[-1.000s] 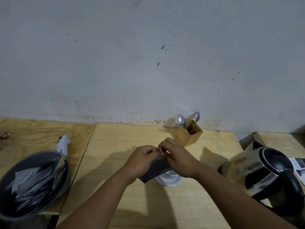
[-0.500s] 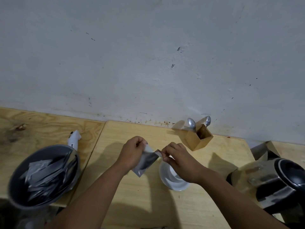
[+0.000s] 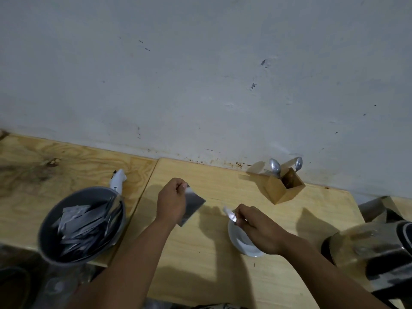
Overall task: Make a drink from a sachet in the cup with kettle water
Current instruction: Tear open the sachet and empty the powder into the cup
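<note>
Now: grey foil sachet (image 3: 192, 205) in left hand (image 3: 170, 202), torn-off silvery strip (image 3: 229, 214) in right hand (image 3: 259, 228), the two held apart.

Left hand pinches the sachet's top corner between thumb and fingers; the packet hangs tilted above the pale wooden tabletop (image 3: 223, 275), left of the white ceramic cup (image 3: 242, 244). Right hand, fingers pressed together on the strip, sits over the cup and covers part of its rim. Steel electric kettle with black handle (image 3: 376, 253) stands at the right edge, blurred. Grey round bowl of spare foil sachets (image 3: 81, 224) sits at left. Square wooden holder with metal spoons (image 3: 284, 186) stands near the wall, behind the cup.
</note>
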